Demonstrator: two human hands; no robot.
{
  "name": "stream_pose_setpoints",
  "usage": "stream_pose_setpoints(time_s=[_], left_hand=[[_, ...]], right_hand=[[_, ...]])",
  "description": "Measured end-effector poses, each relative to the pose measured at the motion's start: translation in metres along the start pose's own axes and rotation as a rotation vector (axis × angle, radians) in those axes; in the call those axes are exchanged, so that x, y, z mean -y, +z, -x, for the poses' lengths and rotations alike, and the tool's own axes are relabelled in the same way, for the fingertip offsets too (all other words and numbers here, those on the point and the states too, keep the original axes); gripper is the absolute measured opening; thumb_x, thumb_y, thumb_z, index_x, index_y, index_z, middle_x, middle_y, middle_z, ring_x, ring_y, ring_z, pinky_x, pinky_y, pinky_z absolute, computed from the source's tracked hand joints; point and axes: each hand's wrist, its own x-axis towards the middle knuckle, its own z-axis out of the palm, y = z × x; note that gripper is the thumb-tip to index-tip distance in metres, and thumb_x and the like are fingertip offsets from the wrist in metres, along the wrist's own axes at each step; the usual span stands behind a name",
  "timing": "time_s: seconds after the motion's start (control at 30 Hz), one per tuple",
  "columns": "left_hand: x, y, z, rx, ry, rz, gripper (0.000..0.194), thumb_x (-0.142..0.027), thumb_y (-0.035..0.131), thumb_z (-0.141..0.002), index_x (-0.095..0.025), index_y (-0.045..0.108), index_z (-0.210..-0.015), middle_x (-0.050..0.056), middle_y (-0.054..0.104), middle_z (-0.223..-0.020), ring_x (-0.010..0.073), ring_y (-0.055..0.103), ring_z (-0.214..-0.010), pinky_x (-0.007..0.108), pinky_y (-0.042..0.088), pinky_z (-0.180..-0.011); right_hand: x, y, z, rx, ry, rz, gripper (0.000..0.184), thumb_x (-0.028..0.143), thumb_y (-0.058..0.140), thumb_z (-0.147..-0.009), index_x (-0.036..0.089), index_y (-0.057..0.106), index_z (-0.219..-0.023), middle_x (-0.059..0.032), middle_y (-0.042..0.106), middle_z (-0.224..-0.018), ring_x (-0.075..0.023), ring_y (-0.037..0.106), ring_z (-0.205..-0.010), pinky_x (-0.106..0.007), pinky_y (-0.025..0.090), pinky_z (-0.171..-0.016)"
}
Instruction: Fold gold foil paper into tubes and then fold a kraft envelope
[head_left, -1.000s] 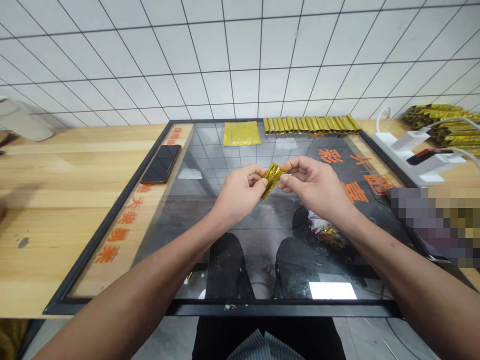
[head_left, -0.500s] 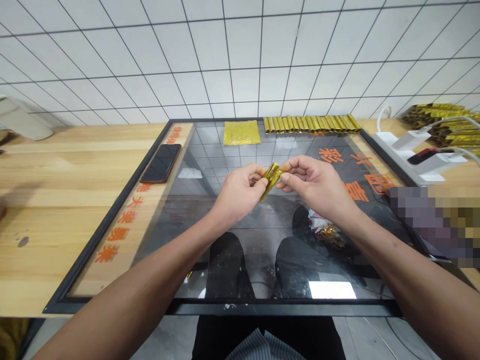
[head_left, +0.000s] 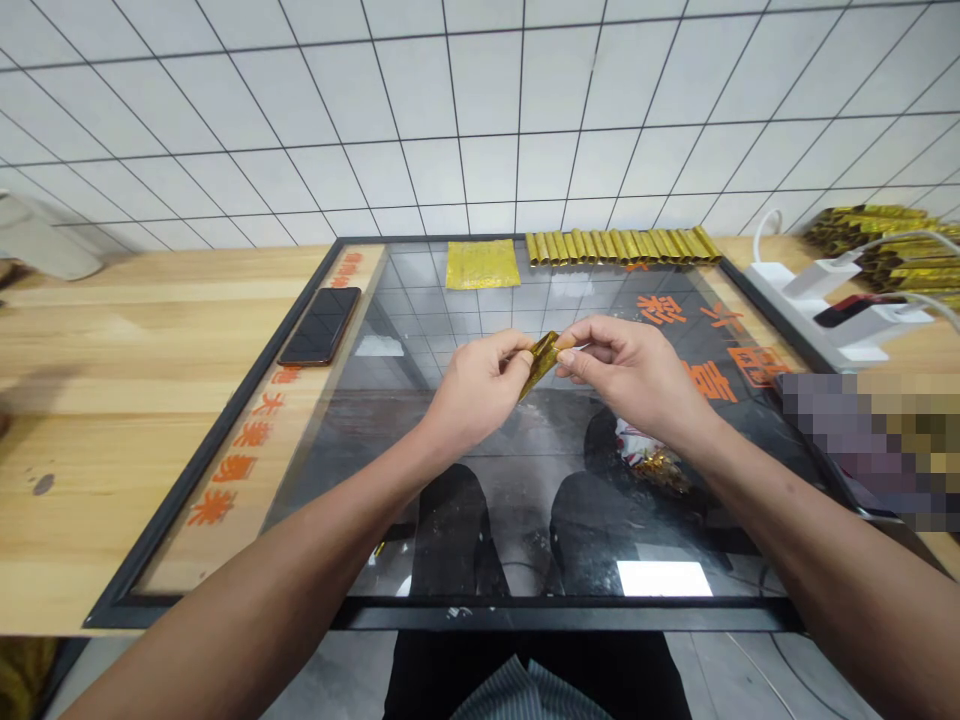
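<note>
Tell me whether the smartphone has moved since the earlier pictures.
No: the smartphone lies in the same place, at the same slant, relative to the black frame.

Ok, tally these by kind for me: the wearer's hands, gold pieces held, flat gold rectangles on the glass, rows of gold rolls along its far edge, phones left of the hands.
Hands (left hand, right hand): 2
Held gold piece: 1
Flat gold rectangle: 1
Row of gold rolls: 1
Phone: 1
Total: 6
</note>
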Motion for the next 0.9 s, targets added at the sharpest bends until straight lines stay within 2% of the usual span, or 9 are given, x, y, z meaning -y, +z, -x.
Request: stream_pose_setpoints(time_s=[0.23, 0.53, 0.9], left_hand=[[0.0025, 0.0018, -0.0002, -0.021, 0.017, 0.004, 0.024, -0.031, 0.055, -0.100, -0.021, 0.071, -0.086, -0.001, 0.064, -0.074, 0.0143, 0.054, -0.064, 0.027, 0.041, -0.059], [0.0066, 0.0032, -0.0003, -0.063, 0.029, -0.035, 0.019, -0.031, 0.060, -0.098, -0.022, 0.076, -0.094, 0.001, 0.073, -0.080, 0.0176, 0.066, -0.073, 0.031, 0.050, -0.071], [0.0010, 0.0031, 0.0032, -0.089, 0.069, -0.127, 0.016, -0.028, 0.062, -0.095, -0.025, 0.077, -0.090, 0.001, 0.071, -0.073, 0.0190, 0.064, -0.071, 0.031, 0.049, -0.068]], right_hand=[[-0.0020, 0.0002, 0.0002, 0.014, -0.003, -0.039, 0.014, 0.035, 0.076, -0.093, 0.021, 0.077, -0.093, -0.0050, 0.077, -0.089, -0.0196, 0.068, -0.080, -0.034, 0.055, -0.075], [-0.0046, -0.0010, -0.0005, 0.045, -0.011, -0.056, 0.009, 0.029, 0.075, -0.093, 0.021, 0.078, -0.094, -0.0040, 0.078, -0.088, -0.0182, 0.064, -0.076, -0.033, 0.050, -0.072], [-0.0002, 0.0002, 0.0008, 0.014, 0.034, 0.017, 0.013, 0.032, 0.076, -0.092, 0.019, 0.078, -0.095, -0.0050, 0.078, -0.087, -0.0177, 0.064, -0.072, -0.033, 0.048, -0.068]])
